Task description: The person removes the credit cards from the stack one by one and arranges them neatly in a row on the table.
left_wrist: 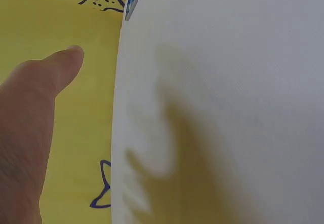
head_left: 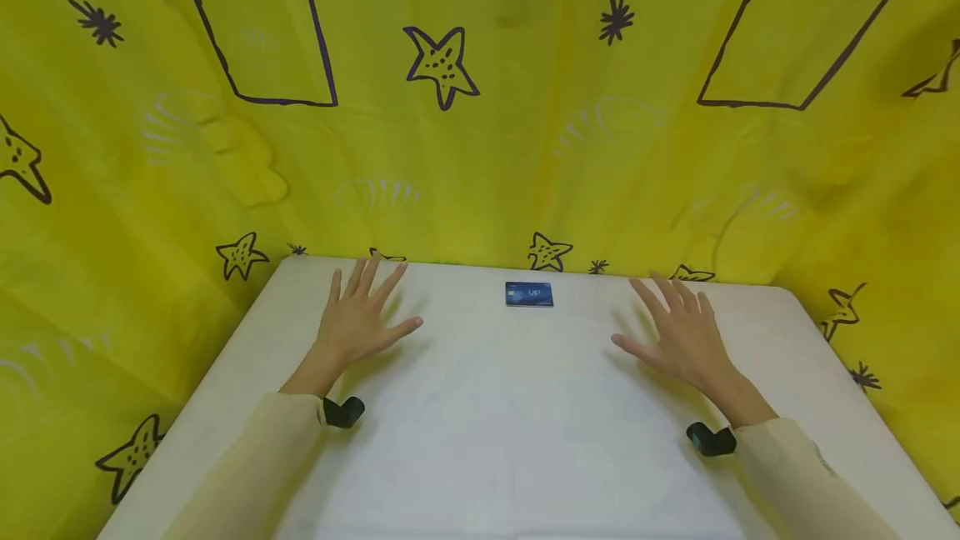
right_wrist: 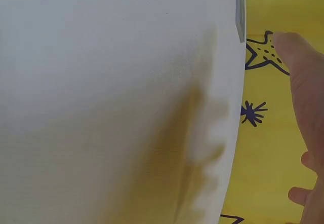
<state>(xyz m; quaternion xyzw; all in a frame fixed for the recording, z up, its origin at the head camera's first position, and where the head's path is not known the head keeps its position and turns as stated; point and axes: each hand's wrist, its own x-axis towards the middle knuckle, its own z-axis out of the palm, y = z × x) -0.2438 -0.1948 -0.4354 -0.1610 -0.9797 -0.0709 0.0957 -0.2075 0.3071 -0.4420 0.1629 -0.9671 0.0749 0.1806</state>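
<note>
A dark blue card (head_left: 529,294) marked "VIP", with a small pale chip at its left, lies near the far edge of the white table (head_left: 510,423). To its left, my left hand (head_left: 356,319) is held over the table with fingers spread and nothing in it. My right hand (head_left: 682,332) is spread the same way on the card's right, also holding nothing. Both hands stay apart from the card and cast shadows on the white surface. In the left wrist view the card (left_wrist: 132,0) shows edge-on at the top; the right wrist view catches its edge (right_wrist: 240,12) too.
A yellow curtain (head_left: 495,157) with dark starfish drawings hangs behind the table and along both sides. The table's far edge runs just beyond the card and fingertips. A small dark device (head_left: 345,412) sits at the left wrist, another (head_left: 711,440) at the right.
</note>
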